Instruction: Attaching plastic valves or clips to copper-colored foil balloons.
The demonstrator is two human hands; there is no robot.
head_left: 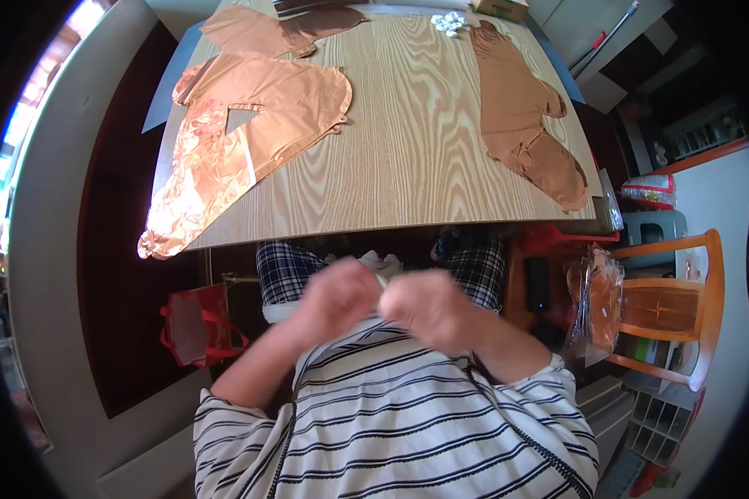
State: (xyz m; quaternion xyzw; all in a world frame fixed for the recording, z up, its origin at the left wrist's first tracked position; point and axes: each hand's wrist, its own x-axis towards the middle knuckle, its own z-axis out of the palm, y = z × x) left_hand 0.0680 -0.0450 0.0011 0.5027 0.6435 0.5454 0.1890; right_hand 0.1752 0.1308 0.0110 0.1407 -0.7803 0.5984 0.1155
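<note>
Close together above my lap, in front of the table's near edge, are my left hand (339, 301) and my right hand (429, 308). Both are blurred by motion, with the fingers curled in. A sliver of something pale shows between them, too smeared to name. On the table (391, 125), a flat copper-coloured foil balloon (287, 96) with a cut-out middle lies at the left, its lower end over the edge. A second copper foil balloon (520, 104) lies on the right, and another foil piece (254, 32) at the far left.
A heap of small white pieces (450, 23) sits at the table's far side near a box (501, 8). A red bag (201, 324) stands low on the left. To the right are a wooden chair (666, 309) and a clear plastic packet (601, 303) with copper-coloured contents.
</note>
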